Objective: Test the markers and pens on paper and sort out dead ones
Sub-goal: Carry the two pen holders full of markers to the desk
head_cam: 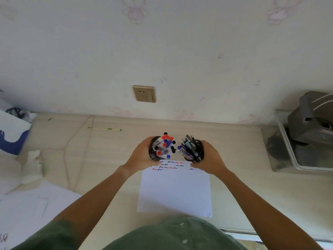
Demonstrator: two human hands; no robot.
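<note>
Left hand (142, 156) wrapped round a black mesh cup w/ red, blue & black capped pens (163, 147), right hand (210, 159) gripping another black mesh cup w/ dark pens (192, 150), both over scribbled white paper (174, 192).

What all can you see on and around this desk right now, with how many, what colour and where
pen holders: two, black mesh, held at the paper's far edge
capped pens: many, red, blue, black caps, left holder
dark pens: many, right holder
paper: one, white, squiggles at far edge, desk centre
stick: one, pale, far desk
socket: one, gold, wall
bin: one, clear, right
left hand: grips left holder
right hand: grips right holder
</note>
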